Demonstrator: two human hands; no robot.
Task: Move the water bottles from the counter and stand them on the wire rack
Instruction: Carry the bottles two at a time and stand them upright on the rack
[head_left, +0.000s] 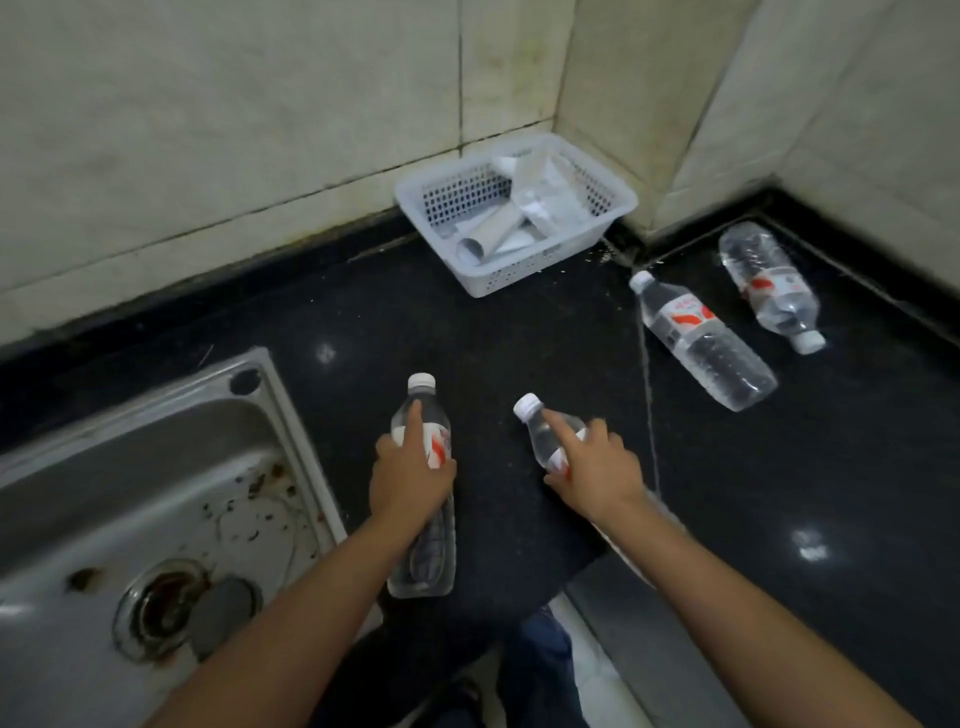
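The left hand (410, 480) curls round the middle of a clear plastic water bottle with a white cap and red-and-white label (423, 519), just right of the stainless steel sink (156, 467); its forefinger lies along the bottle's shoulder, and whether the bottle rests on the black stone counter (363, 322) is unclear; the right hand (597, 470) grips a second clear bottle (545, 431) further right of the sink, its lower half hidden under the hand and forearm; two more clear bottles (701, 340) (771, 283) lie on their sides far right of the sink; behind the sink's far corner sits a white perforated plastic basket (514, 213), its pale contents hard to make out.
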